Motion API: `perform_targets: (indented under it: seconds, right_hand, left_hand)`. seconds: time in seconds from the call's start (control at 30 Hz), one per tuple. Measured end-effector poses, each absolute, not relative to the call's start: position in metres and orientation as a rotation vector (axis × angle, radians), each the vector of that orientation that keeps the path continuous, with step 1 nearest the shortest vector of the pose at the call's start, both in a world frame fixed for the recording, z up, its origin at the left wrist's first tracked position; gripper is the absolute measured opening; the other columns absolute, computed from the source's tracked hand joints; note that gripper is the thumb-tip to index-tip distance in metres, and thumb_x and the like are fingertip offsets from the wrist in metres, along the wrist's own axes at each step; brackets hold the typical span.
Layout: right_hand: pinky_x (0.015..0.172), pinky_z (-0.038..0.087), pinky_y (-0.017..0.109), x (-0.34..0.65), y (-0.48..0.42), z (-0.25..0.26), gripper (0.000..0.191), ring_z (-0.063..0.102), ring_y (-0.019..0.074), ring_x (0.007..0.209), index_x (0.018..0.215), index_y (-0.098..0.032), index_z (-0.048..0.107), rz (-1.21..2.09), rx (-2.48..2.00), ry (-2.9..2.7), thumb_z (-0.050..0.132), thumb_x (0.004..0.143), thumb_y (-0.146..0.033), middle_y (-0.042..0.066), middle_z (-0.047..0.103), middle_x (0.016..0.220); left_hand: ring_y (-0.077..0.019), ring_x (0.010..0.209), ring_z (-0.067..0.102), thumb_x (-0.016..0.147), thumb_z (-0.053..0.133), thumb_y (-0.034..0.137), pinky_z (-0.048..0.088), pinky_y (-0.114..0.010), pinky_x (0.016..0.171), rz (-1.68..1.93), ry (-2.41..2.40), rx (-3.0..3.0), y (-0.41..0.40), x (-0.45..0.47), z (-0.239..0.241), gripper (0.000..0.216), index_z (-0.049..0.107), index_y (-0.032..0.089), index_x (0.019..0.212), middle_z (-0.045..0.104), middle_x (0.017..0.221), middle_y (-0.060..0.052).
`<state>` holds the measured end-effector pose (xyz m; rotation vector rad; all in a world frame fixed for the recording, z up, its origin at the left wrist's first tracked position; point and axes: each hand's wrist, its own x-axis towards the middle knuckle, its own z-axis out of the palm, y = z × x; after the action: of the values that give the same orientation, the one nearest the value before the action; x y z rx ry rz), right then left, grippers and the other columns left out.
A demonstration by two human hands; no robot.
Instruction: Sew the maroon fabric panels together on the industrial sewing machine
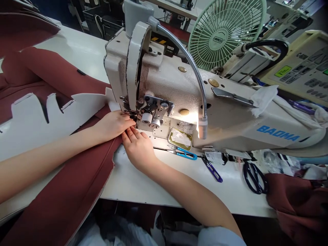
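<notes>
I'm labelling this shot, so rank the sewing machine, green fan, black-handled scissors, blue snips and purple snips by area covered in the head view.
1. Sewing machine
2. Green fan, cut off at the top
3. Black-handled scissors

Unranked, smallest: blue snips and purple snips; they look too alike.

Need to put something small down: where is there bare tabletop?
Bare white tabletop lies between the maroon fabric and right forearm, and between that forearm, the purple snips and scissors. It's crowded at the left end of the sewing machine, where the left hand and right hand meet, and around the dish and blue snips.
</notes>
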<state>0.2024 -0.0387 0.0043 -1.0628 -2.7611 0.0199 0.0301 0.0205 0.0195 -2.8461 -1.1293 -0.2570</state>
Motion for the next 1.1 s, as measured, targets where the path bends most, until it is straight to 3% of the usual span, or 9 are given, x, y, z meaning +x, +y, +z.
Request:
perform_targets:
  seconds: [0.27,0.4,0.57,0.73,0.8,0.97,1.1]
  right_hand:
    - [0.091,0.052,0.041,0.202,-0.040,0.004,0.042,0.053,0.0313,0.130,0.138,-0.001,0.051,-0.039,-1.056,-2.802,0.038,0.100,-0.014,0.023,0.051,0.142]
    - [0.092,0.052,0.041,0.202,-0.039,0.006,0.042,0.052,0.0316,0.131,0.137,-0.001,0.052,0.003,-1.058,-2.775,0.038,0.100,-0.014,0.022,0.053,0.141]
    - [0.093,0.051,0.040,0.202,-0.036,0.011,0.036,0.054,0.0305,0.128,0.127,-0.001,0.060,0.084,-1.089,-2.771,0.041,0.099,-0.013,0.022,0.059,0.134]
    - [0.096,0.049,0.041,0.202,-0.038,0.008,0.041,0.051,0.0294,0.131,0.137,-0.002,0.052,0.049,-1.089,-2.761,0.035,0.101,-0.014,0.022,0.052,0.142]
    - [0.097,0.049,0.041,0.202,-0.040,0.007,0.043,0.050,0.0289,0.133,0.140,-0.002,0.049,0.036,-1.102,-2.765,0.035,0.101,-0.014,0.022,0.049,0.145]
    - [0.099,0.047,0.040,0.202,-0.043,0.005,0.044,0.049,0.0275,0.133,0.142,-0.003,0.047,0.011,-1.105,-2.785,0.032,0.102,-0.015,0.020,0.047,0.147]
    - [0.103,0.045,0.039,0.206,-0.044,0.012,0.044,0.045,0.0263,0.136,0.143,-0.007,0.046,0.087,-1.112,-2.766,0.035,0.102,-0.018,0.017,0.044,0.150]
  left_hand:
    - [-0.0189,0.088,0.058,0.101,0.037,0.019,0.037,-0.034,0.086,-0.272,-0.890,-2.793,0.037,0.001,0.040,0.034,0.071,0.021,0.100,0.068,0.083,-0.002]
    - [-0.0194,0.084,0.057,0.098,0.040,0.012,0.040,-0.033,0.081,-0.165,-0.841,-2.835,0.021,0.015,0.042,0.030,0.070,0.016,0.096,0.068,0.085,-0.005]
    - [-0.0238,0.078,0.056,0.094,0.043,0.011,0.043,-0.038,0.074,-0.154,-1.119,-2.732,0.001,0.041,0.037,0.026,0.067,0.011,0.085,0.064,0.076,-0.008]
    - [-0.0223,0.090,0.058,0.096,0.036,0.020,0.041,-0.038,0.081,-0.203,-1.174,-2.803,0.003,0.024,0.038,0.030,0.065,0.013,0.100,0.067,0.092,-0.007]
    - [-0.0210,0.087,0.059,0.095,0.034,0.027,0.040,-0.037,0.078,-0.234,-1.261,-2.728,0.006,0.009,0.039,0.031,0.063,0.015,0.098,0.063,0.088,-0.005]
    - [-0.0174,0.055,0.051,0.083,0.040,0.033,0.036,-0.037,0.065,-0.273,-1.359,-2.703,0.014,-0.023,0.034,0.022,0.058,0.021,0.081,0.043,0.056,0.000]
    - [-0.0231,0.067,0.055,0.078,0.041,0.031,0.037,-0.042,0.073,-0.312,-1.214,-2.821,0.020,-0.027,0.039,0.025,0.062,0.022,0.088,0.050,0.066,-0.003]
